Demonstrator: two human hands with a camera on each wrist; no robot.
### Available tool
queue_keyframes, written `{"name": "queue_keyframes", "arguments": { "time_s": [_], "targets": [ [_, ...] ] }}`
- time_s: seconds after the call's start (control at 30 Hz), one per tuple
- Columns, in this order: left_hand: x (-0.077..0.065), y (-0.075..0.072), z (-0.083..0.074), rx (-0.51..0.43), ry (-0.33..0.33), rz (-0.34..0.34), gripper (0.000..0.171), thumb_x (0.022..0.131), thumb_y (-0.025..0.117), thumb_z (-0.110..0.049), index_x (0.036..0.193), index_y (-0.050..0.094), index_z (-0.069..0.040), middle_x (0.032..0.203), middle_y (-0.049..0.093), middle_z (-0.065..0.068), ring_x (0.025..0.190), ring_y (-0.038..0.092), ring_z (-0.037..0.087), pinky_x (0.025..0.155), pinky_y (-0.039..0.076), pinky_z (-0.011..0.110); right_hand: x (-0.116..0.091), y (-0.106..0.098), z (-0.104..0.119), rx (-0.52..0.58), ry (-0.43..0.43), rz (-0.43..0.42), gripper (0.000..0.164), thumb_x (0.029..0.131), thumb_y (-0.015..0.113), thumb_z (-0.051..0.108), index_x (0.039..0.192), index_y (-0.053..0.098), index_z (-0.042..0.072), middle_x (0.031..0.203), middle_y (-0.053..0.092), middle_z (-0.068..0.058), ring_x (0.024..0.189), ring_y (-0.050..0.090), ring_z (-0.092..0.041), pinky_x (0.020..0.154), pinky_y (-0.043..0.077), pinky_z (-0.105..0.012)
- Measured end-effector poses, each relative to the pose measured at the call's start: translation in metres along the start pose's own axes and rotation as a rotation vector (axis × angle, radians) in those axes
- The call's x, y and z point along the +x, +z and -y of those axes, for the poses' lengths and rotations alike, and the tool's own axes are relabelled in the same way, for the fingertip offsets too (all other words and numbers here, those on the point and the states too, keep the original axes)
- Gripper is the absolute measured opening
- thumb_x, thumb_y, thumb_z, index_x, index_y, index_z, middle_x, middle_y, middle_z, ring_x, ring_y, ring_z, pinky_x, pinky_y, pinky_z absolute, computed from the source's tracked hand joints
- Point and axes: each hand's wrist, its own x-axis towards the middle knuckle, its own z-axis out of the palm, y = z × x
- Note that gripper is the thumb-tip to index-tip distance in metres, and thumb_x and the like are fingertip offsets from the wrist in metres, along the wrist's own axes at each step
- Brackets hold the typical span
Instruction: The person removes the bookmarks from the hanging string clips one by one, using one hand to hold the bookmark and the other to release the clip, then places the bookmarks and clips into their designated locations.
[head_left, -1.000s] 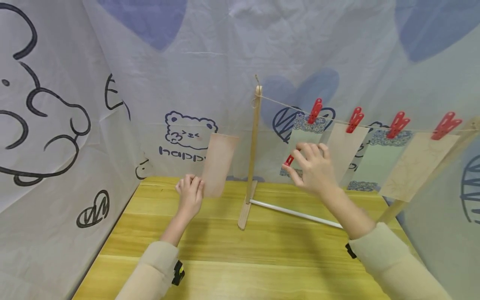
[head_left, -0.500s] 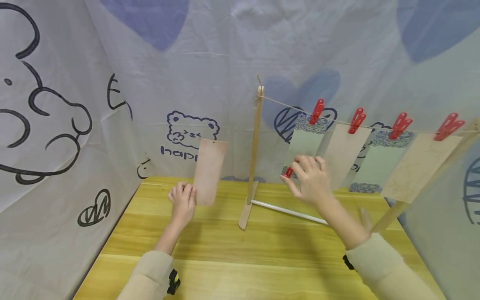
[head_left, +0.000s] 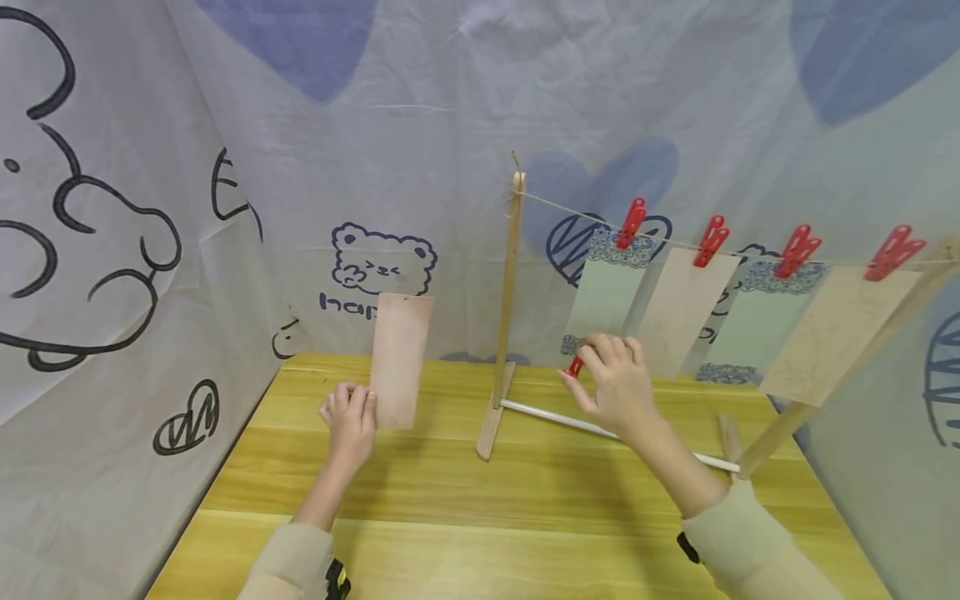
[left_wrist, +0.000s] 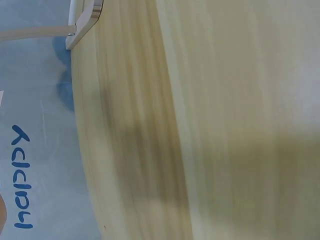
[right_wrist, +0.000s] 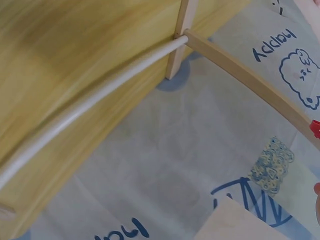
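Note:
My left hand (head_left: 351, 423) holds a pale pink paper card (head_left: 401, 362) upright by its lower left edge, above the table. In my right hand (head_left: 618, 379) a small red clothespin (head_left: 575, 367) is pinched between thumb and fingers, in front of the hanging cards. A string (head_left: 558, 205) runs from the wooden post (head_left: 510, 287) to the right. Red clothespins (head_left: 633, 223) hold several cards on it: a pale green card with blue patterned ends (head_left: 609, 296), a cream card (head_left: 688, 308), another green patterned card (head_left: 768, 321) and a beige card (head_left: 842, 337).
The rack's white bar (head_left: 558, 415) lies low along the wooden table (head_left: 480, 508), joining the two posts; the right post (head_left: 787, 429) leans in view. A printed curtain (head_left: 435, 150) closes off the back and sides. The left post's foot (head_left: 491, 429) sits on the tabletop.
My left hand has moved left and down with the pink card. My right hand has lowered slightly with the clothespin. The hanging cards stay in place.

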Motion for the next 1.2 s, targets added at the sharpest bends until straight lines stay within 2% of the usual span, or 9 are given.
{"name": "queue_keyframes", "arguments": {
  "time_s": [0.2, 0.37, 0.5, 0.83, 1.0, 1.2],
  "targets": [
    [-0.008, -0.007, 0.007, 0.009, -0.007, -0.018, 0.017, 0.094, 0.045, -0.009, 0.082, 0.051, 0.001, 0.092, 0.041, 0.020, 0.086, 0.036, 0.037, 0.083, 0.016, 0.056, -0.011, 0.005, 0.002, 0.014, 0.025, 0.017, 0.059, 0.092, 0.030, 0.056, 0.083, 0.056, 0.003, 0.096, 0.055, -0.015, 0.087, 0.051, -0.032, 0.083, 0.033, -0.050],
    [-0.015, -0.013, 0.012, 0.018, -0.006, -0.040, 0.022, 0.096, 0.043, -0.014, 0.081, 0.050, 0.001, 0.092, 0.040, 0.021, 0.083, 0.036, 0.038, 0.082, 0.016, 0.056, -0.022, 0.010, 0.004, 0.010, 0.057, 0.039, 0.061, 0.091, 0.030, 0.057, 0.084, 0.057, 0.003, 0.097, 0.056, -0.016, 0.087, 0.052, -0.033, 0.083, 0.034, -0.050],
    [-0.021, -0.018, 0.014, 0.020, -0.016, -0.037, 0.027, 0.098, 0.040, -0.018, 0.081, 0.049, 0.001, 0.091, 0.040, 0.021, 0.084, 0.035, 0.038, 0.082, 0.016, 0.057, -0.030, 0.013, 0.006, 0.007, 0.088, 0.068, 0.065, 0.092, 0.024, 0.059, 0.084, 0.057, 0.003, 0.098, 0.056, -0.016, 0.088, 0.052, -0.032, 0.083, 0.034, -0.050],
    [-0.035, -0.030, 0.024, 0.040, -0.059, -0.040, 0.023, 0.097, 0.041, -0.012, 0.082, 0.049, 0.003, 0.092, 0.039, 0.023, 0.084, 0.034, 0.040, 0.082, 0.014, 0.057, -0.047, 0.023, 0.009, -0.032, 0.109, 0.047, 0.067, 0.092, 0.021, 0.061, 0.078, 0.056, 0.005, 0.095, 0.055, -0.013, 0.085, 0.051, -0.030, 0.082, 0.036, -0.049],
    [-0.043, -0.038, 0.030, 0.046, -0.077, -0.040, 0.020, 0.096, 0.043, -0.009, 0.080, 0.049, 0.002, 0.091, 0.038, 0.023, 0.083, 0.034, 0.041, 0.080, 0.013, 0.057, -0.054, 0.026, 0.011, 0.007, 0.152, 0.096, 0.059, 0.091, 0.029, 0.057, 0.078, 0.056, 0.006, 0.096, 0.057, -0.015, 0.089, 0.052, -0.031, 0.084, 0.035, -0.050],
    [-0.050, -0.048, 0.036, 0.060, -0.090, -0.035, 0.023, 0.097, 0.041, -0.012, 0.080, 0.049, 0.002, 0.092, 0.037, 0.023, 0.084, 0.033, 0.042, 0.079, 0.012, 0.056, -0.063, 0.030, 0.017, 0.048, 0.211, 0.204, 0.041, 0.085, 0.047, 0.047, 0.079, 0.056, 0.008, 0.100, 0.057, -0.015, 0.094, 0.051, -0.032, 0.088, 0.033, -0.050]
  ]
}}
